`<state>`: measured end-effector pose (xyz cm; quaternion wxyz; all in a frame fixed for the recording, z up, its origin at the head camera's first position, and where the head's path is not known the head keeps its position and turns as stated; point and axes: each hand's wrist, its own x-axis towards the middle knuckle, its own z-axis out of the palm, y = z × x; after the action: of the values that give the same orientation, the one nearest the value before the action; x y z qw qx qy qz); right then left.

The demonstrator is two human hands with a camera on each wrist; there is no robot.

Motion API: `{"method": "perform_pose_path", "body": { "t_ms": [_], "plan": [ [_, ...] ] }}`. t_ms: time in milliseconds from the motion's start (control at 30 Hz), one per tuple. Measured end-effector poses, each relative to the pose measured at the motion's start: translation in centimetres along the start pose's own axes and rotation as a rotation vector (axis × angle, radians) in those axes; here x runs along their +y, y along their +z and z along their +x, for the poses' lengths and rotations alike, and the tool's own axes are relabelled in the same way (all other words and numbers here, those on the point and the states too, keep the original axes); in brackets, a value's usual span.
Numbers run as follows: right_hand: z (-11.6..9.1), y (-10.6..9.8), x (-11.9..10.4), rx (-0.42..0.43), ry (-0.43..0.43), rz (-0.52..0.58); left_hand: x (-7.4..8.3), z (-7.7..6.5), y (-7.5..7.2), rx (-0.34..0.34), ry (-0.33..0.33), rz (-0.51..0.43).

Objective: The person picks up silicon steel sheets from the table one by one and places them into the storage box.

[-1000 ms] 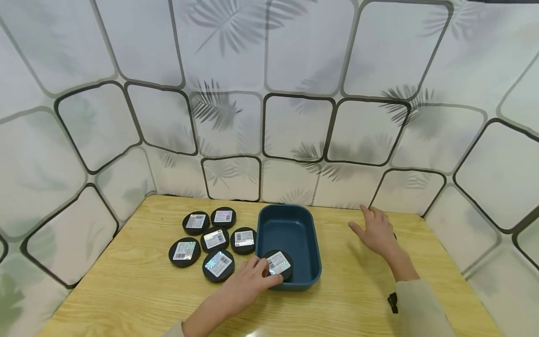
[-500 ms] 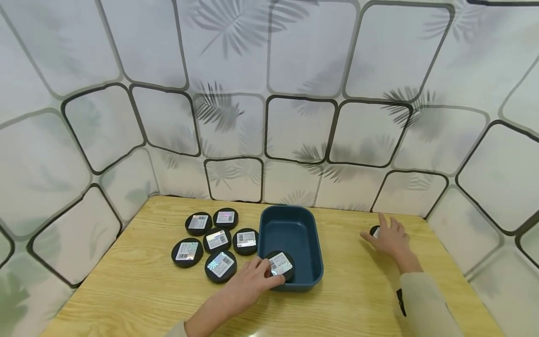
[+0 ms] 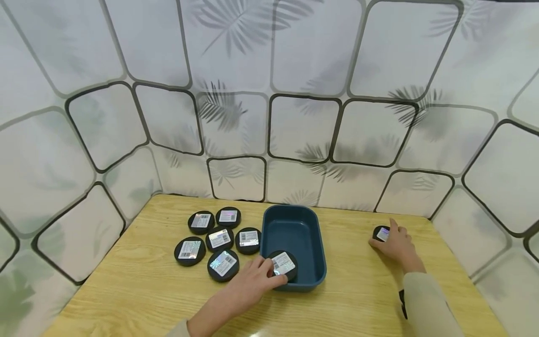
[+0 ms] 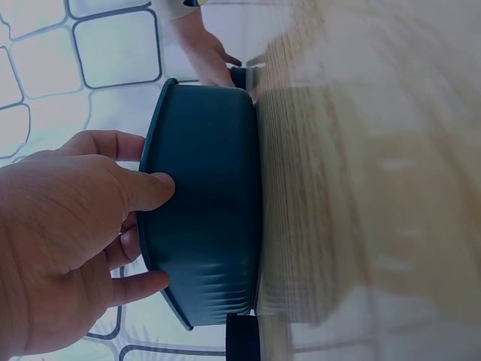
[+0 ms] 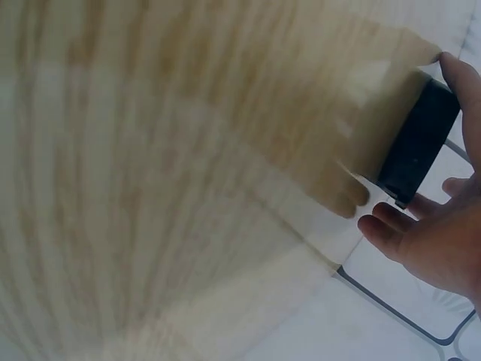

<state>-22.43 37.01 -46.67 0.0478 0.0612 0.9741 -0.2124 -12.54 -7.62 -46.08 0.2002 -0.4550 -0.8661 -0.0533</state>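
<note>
In the head view my left hand [image 3: 248, 282] grips the near left rim of the dark blue plastic bin [image 3: 322, 267]. The left wrist view has its thumb [image 4: 154, 189] over the outer wall and other fingers passing behind the rim. A black disc with a white label [image 3: 284, 264] sits in that corner, partly covered by the fingers. Over at the right, my right hand [image 3: 397, 243] holds another black disc [image 3: 382, 233], thumb on one side and fingers on the other. The right wrist view shows this disc [image 5: 421, 139] edge-on, low at the tabletop.
Left of the bin, several more labelled black discs [image 3: 219, 238] lie grouped on the wooden table [image 3: 168, 299]. The closest one [image 3: 248, 240] is beside the bin's left wall. A patterned curtain [image 3: 303, 126] borders the table at the back and sides.
My right hand has moved slightly right and come down around the right-hand disc, which was mostly hidden behind it before. The left hand stays at the bin's corner. The view has shifted slightly.
</note>
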Motion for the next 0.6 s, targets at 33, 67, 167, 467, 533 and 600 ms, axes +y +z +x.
{"method": "perform_pose_path", "body": {
  "t_ms": [33,67,167,467,533,600],
  "plan": [
    [0.07,0.11,0.19,0.000,0.001,-0.002,0.01,0.03,0.01,-0.002,-0.001,-0.004],
    [0.18,0.21,0.38,0.001,-0.002,-0.005,0.01,0.04,0.01,-0.004,-0.003,-0.006],
    [0.34,0.45,0.67,0.017,-0.013,-0.013,0.04,0.03,-0.03,-0.010,-0.007,-0.013],
    [0.36,-0.01,0.40,0.053,-0.012,-0.063,0.11,0.10,-0.35,-0.021,-0.012,-0.010],
    [0.20,-0.24,0.25,0.044,0.004,-0.074,0.11,0.15,-0.47,-0.036,-0.016,-0.010],
    [0.11,-0.36,0.20,0.027,0.015,-0.074,0.09,0.13,-0.48,-0.044,-0.020,-0.014]
  ]
}}
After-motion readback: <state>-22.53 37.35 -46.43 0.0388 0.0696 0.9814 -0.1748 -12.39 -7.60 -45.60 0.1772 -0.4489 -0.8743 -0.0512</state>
